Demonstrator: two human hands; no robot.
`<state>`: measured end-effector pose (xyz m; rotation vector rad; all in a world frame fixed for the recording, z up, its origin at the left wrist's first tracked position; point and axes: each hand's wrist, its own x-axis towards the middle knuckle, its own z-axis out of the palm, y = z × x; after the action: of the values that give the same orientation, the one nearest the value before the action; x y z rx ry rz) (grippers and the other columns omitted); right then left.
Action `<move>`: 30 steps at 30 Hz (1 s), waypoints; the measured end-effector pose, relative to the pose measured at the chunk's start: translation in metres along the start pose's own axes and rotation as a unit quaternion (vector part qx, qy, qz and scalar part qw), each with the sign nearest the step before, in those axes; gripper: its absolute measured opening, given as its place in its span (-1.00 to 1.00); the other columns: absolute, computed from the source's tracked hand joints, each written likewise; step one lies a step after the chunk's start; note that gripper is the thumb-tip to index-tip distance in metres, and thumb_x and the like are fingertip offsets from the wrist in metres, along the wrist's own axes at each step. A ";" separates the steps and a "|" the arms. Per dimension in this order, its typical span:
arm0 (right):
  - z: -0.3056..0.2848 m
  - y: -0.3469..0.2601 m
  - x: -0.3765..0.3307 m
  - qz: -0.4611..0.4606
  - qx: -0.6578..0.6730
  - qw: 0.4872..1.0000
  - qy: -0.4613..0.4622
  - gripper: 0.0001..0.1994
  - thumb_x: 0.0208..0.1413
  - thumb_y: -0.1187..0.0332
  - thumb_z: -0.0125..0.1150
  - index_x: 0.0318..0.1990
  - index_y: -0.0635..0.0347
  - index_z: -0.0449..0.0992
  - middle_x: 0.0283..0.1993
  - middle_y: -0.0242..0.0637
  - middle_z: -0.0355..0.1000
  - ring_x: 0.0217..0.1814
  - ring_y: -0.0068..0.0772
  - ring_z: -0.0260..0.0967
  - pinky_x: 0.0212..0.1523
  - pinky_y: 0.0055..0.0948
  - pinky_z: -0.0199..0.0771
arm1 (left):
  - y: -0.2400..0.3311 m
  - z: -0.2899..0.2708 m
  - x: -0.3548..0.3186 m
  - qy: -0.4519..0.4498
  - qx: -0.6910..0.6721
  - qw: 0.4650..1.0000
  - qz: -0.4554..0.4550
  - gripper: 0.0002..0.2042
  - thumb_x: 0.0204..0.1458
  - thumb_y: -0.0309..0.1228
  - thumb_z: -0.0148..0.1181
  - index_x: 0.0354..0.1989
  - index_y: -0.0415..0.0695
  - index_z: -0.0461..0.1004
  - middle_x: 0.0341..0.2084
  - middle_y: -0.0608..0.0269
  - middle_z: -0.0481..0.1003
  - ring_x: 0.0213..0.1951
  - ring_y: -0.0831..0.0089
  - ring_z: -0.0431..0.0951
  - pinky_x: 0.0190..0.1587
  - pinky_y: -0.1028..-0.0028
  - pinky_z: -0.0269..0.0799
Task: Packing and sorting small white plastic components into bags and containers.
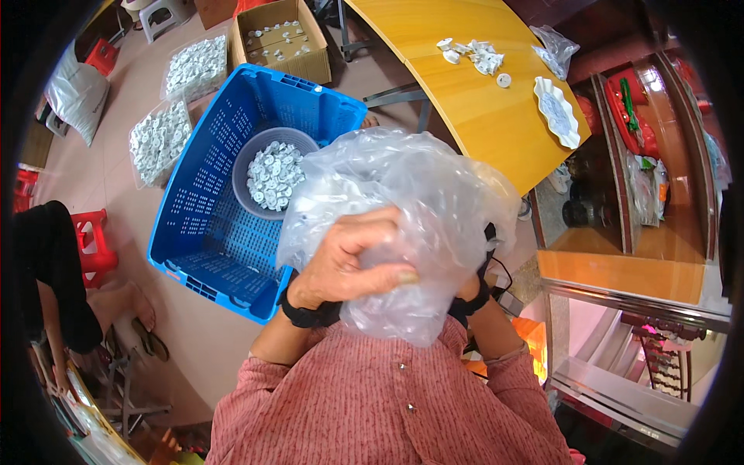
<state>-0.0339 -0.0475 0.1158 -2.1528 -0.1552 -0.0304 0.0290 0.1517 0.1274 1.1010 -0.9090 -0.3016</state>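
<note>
A large, crumpled clear plastic bag (457,182) is bunched up in front of my chest. My left hand (353,260) has its fingers curled into the film, with the thumb lying across the front. My right hand (468,288) reaches up behind the bag's right side; the film hides its fingers. Beyond the bag, to the left, a blue plastic crate (180,209) stands with a round grey basin (242,182) inside it. Small white plastic parts (275,174) fill the bottom of the basin, and the bag overlaps its right edge.
Two clear tubs of white parts (160,139) and a cardboard box (314,66) sit beyond the crate. A yellow table (434,85) at the far right carries loose white parts and a scalloped white dish (556,116). Another person's leg (120,306) and a red stool (94,244) are at left.
</note>
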 end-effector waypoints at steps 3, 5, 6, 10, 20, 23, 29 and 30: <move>-0.003 0.002 -0.002 0.000 -0.019 1.000 0.000 -0.84 0.05 0.49 0.19 -0.22 0.28 0.41 -0.31 -0.33 0.41 -0.35 -0.49 0.44 -0.38 -0.43 0.45 | -0.008 -0.009 -0.006 0.072 0.016 0.997 -0.023 -0.64 -0.15 -0.42 0.43 -0.17 -0.26 0.48 -0.21 0.15 0.43 -0.10 0.31 0.46 0.00 0.40 0.32; -0.007 -0.002 -0.003 0.043 -0.017 0.999 -0.001 -0.86 0.03 0.54 0.22 -0.30 0.29 0.38 -0.35 -0.37 0.43 -0.47 -0.59 0.40 -0.50 -0.55 0.39 | -0.010 -0.017 -0.013 0.107 0.048 0.992 -0.041 -0.22 -0.26 -0.28 0.52 0.19 -0.24 0.27 0.12 0.05 0.27 0.17 0.20 0.32 0.24 0.29 0.18; -0.011 -0.009 -0.006 0.041 -0.018 0.999 0.002 -0.86 0.03 0.54 0.22 -0.30 0.29 0.38 -0.35 -0.37 0.43 -0.47 -0.59 0.40 -0.50 -0.55 0.39 | -0.007 -0.019 -0.011 0.104 0.049 0.993 -0.038 -0.22 -0.26 -0.28 0.52 0.19 -0.24 0.27 0.12 0.05 0.27 0.17 0.20 0.32 0.24 0.29 0.18; -0.026 -0.038 -0.013 0.200 0.216 0.950 0.104 -0.92 0.11 0.54 0.17 -0.34 0.28 0.38 -0.54 -0.42 0.37 -0.62 -0.72 0.30 -0.62 -0.72 0.21 | -0.018 -0.010 0.000 0.077 0.245 0.966 -0.016 0.10 -0.40 -0.14 0.57 0.38 -0.16 0.03 0.27 -0.05 0.16 0.26 0.02 0.23 0.28 0.21 0.13; -0.067 -0.044 -0.035 0.088 0.236 0.923 0.289 -0.89 0.19 0.43 0.19 -0.24 0.27 0.43 -0.48 -0.48 0.38 -0.61 -0.81 0.16 -0.61 -0.77 0.09 | -0.067 0.002 -0.007 -0.008 0.237 0.954 -0.183 -0.64 -0.27 -0.50 0.32 -0.17 -0.13 0.56 -0.24 0.05 0.56 -0.21 0.03 0.55 -0.17 0.25 0.46; -0.077 -0.039 -0.039 0.070 0.280 0.899 0.331 -0.88 0.17 0.43 0.21 -0.25 0.29 0.44 -0.43 -0.47 0.41 -0.51 -0.79 0.23 -0.51 -0.77 0.18 | -0.068 -0.009 -0.007 0.009 0.325 0.932 -0.158 -0.67 -0.26 -0.49 0.31 -0.21 -0.12 0.56 -0.28 0.11 0.56 -0.25 0.06 0.56 -0.21 0.26 0.45; -0.081 -0.043 -0.043 0.062 0.315 0.883 0.342 -0.88 0.14 0.46 0.24 -0.26 0.32 0.45 -0.40 -0.43 0.42 -0.42 -0.74 0.29 -0.39 -0.73 0.26 | -0.047 -0.020 -0.006 0.032 0.401 0.899 -0.176 -0.68 -0.28 -0.48 0.31 -0.23 -0.12 0.54 -0.27 0.12 0.56 -0.26 0.05 0.56 -0.22 0.23 0.45; -0.081 -0.045 -0.044 0.059 0.316 0.886 0.334 -0.86 0.14 0.44 0.25 -0.27 0.32 0.44 -0.40 -0.44 0.42 -0.42 -0.73 0.29 -0.38 -0.73 0.26 | -0.043 -0.021 -0.006 0.044 0.432 0.887 -0.158 -0.68 -0.28 -0.48 0.31 -0.24 -0.12 0.54 -0.27 0.11 0.56 -0.26 0.04 0.56 -0.23 0.22 0.46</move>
<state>-0.0800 -0.0945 0.1947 -1.3920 0.3297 -0.5675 0.0506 0.1488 0.0841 2.0848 -0.7842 -0.0959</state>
